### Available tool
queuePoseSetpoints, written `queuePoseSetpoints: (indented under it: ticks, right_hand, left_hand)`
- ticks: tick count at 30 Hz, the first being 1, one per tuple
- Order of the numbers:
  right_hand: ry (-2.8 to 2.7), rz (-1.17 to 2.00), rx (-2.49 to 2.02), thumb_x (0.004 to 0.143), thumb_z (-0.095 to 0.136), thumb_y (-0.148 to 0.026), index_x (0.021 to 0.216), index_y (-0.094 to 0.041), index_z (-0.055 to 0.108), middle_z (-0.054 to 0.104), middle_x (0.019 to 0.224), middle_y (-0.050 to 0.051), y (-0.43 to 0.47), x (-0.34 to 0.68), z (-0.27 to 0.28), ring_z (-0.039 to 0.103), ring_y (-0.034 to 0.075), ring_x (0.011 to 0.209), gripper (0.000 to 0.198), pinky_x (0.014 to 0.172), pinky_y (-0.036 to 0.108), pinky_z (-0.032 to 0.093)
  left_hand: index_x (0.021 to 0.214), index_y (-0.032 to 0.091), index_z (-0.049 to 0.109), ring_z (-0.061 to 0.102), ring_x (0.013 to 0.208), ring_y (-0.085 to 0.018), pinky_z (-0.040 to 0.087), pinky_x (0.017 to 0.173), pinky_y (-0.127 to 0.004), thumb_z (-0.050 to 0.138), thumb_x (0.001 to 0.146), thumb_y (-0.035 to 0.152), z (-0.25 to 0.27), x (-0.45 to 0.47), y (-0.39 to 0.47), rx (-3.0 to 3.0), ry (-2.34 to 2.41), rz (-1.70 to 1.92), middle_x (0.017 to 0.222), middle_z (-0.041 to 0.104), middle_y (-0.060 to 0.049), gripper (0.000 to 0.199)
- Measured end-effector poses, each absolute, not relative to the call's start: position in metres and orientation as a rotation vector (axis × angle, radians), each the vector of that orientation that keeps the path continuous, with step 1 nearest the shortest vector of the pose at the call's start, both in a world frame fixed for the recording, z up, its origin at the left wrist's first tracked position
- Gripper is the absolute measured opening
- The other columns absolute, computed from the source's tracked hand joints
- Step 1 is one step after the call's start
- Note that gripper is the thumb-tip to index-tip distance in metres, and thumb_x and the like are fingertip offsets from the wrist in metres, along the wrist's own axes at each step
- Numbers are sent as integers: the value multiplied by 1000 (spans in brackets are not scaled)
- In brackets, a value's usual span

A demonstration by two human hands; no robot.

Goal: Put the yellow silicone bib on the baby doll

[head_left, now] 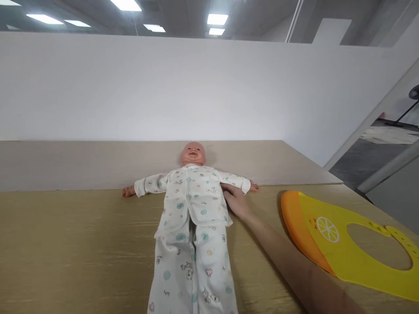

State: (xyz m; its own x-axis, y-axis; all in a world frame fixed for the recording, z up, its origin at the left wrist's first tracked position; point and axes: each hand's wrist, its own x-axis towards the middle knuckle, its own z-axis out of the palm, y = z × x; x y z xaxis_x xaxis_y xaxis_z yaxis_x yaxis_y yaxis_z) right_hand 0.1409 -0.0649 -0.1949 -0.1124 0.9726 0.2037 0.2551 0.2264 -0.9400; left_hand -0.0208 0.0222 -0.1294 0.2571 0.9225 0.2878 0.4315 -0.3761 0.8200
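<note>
A baby doll (pixel 193 155) lies on its back with arms spread, its head toward the wall. It wears a white printed jacket (pixel 196 192) and matching trousers (pixel 211 261). My right hand (pixel 236 200) reaches in from the lower right and rests against the doll's side, just under its outstretched arm. The fingertips go out of sight under that arm and beside the jacket, so whether they grip anything is hidden. My left hand is outside the picture. Right of my forearm lies a yellow silicone bib (pixel 327 226) with an orange pocket and a citrus-slice print.
The doll and bib lie on a wooden table (pixel 81 248), whose back section (pixel 65 165) is paler. Behind it rises a white partition wall (pixel 147 87) with glass above. Past the table's right edge, grey floor (pixel 353 163) shows through an opening.
</note>
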Motion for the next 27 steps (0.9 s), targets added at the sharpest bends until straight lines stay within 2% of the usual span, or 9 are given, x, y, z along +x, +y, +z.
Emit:
queuePoseSetpoints:
  ticks: [3,7,10,11,15,19,21,23,27]
  right_hand:
    - [-1669,755,-1261,70,45,-14,88,-20,67,69,96,5,-65,161,-204,62,21,91,28,88,37,46]
    - [-1701,617,-1388,72,45,-19,87,-20,65,69,94,6,-64,174,-209,62,21,87,25,83,38,47]
    - [-1809,572,-1348,72,44,-17,87,-20,64,68,94,5,-66,172,-208,61,21,89,25,84,38,46]
    - [-1856,560,-1321,72,44,-17,86,-20,63,68,93,5,-67,170,-207,61,21,88,25,84,37,46]
    - [-1986,496,-1262,71,43,-14,83,-19,62,67,87,6,-68,167,-204,59,21,85,24,81,36,45]
    - [-2027,447,-1248,71,43,-13,83,-19,62,66,87,6,-68,168,-205,59,21,85,24,81,36,44]
    - [-2037,436,-1236,71,43,-13,83,-19,62,66,87,6,-67,168,-206,58,21,85,23,80,36,44]
    - [-2043,424,-1223,72,43,-13,83,-18,62,66,87,6,-67,168,-207,58,21,84,23,80,36,44]
    - [-2058,405,-1204,72,43,-13,82,-18,62,65,86,6,-67,169,-208,57,20,84,21,80,35,44]
  left_hand:
    - [66,26,55,60,89,-19,52,75,-43,40,79,52,-136,-19,58,1905,1515,1067,68,46,1,33]
    - [86,25,62,55,104,-18,46,88,-42,46,78,54,-145,-21,63,1848,1803,990,92,57,-1,34]
    - [87,27,65,45,118,-20,41,88,-43,44,81,58,-143,-30,42,1928,1759,997,102,61,-2,39]
    - [87,30,66,43,118,-18,39,88,-42,50,74,64,-144,-34,29,2009,1690,1002,103,62,0,39]
    - [70,35,62,38,108,-13,31,85,-35,71,19,72,-171,-55,-55,2188,1525,925,96,66,4,64]
    - [55,29,46,30,100,-11,25,83,-32,64,-3,76,-231,-71,-159,2233,1424,844,88,68,-3,76]
    - [55,30,41,27,98,-11,29,82,-32,56,2,85,-256,-75,-194,2229,1337,910,86,67,-3,78]
    - [57,32,40,29,97,-10,35,79,-34,51,19,92,-265,-73,-201,2199,1286,1019,87,65,-2,73]
    - [65,37,54,49,103,-14,47,62,-39,55,48,86,-228,-55,-119,2065,1384,1302,80,64,5,52]
